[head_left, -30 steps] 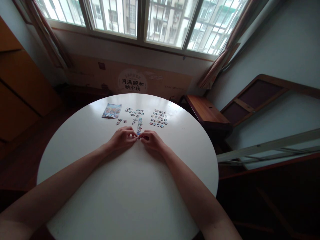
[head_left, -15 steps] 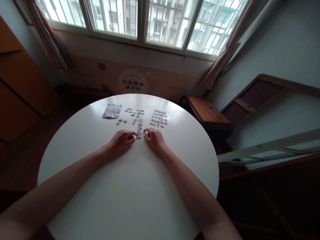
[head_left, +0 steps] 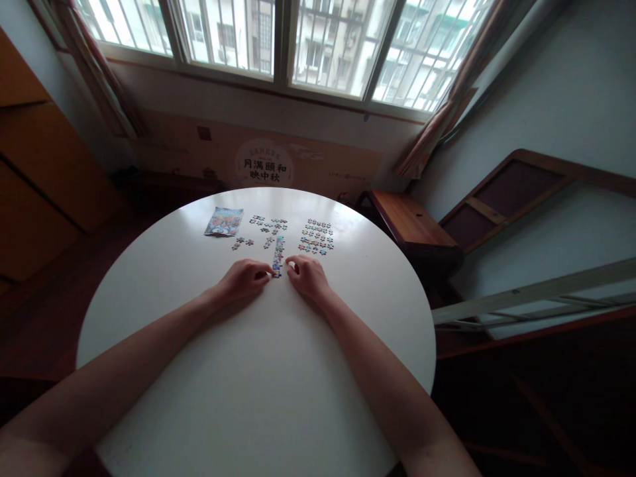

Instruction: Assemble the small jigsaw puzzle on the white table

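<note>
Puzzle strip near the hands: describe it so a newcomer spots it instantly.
Start at the round white table. The puzzle strip extends toward the window from between the left hand and right hand. Unlike the spread-out puzzle pieces on either side, it forms one long, narrow column.

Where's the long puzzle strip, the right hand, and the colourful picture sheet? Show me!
Puzzle strip [head_left: 278, 256]: head view, middle of its length.
Right hand [head_left: 307, 271]: head view, back of the hand.
Picture sheet [head_left: 224, 222]: head view, middle of its printed side.
</note>
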Demonstrator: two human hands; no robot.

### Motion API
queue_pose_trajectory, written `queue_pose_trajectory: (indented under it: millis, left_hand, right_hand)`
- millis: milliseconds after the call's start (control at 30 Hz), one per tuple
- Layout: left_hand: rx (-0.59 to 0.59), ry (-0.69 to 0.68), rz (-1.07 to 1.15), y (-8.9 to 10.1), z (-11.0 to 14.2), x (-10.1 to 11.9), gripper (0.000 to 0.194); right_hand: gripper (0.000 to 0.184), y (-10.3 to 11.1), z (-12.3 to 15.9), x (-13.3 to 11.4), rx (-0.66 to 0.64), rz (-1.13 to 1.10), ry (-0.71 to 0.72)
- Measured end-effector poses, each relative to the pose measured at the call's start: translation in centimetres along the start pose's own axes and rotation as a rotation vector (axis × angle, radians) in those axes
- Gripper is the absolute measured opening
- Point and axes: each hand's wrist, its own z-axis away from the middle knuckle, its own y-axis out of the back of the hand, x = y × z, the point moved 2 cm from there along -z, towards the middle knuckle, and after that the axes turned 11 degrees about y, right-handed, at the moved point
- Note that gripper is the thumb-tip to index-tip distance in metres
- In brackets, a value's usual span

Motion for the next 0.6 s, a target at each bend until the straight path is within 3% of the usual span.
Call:
queue_pose_trajectory:
  millis: [267, 600]
  left_hand:
    - [0.047, -0.006, -0.002, -0.32, -0.05, -0.25, 0.036]
    - [-0.026, -0.024, -0.021, -0.36, -0.08, -0.34, 0.032]
  right_hand:
    - [0.025, -0.17, 0.02, 0.12, 0.018, -0.007, 0.014]
    - [0.024, -0.23, 0.02, 0.28, 0.035, -0.002, 0.026]
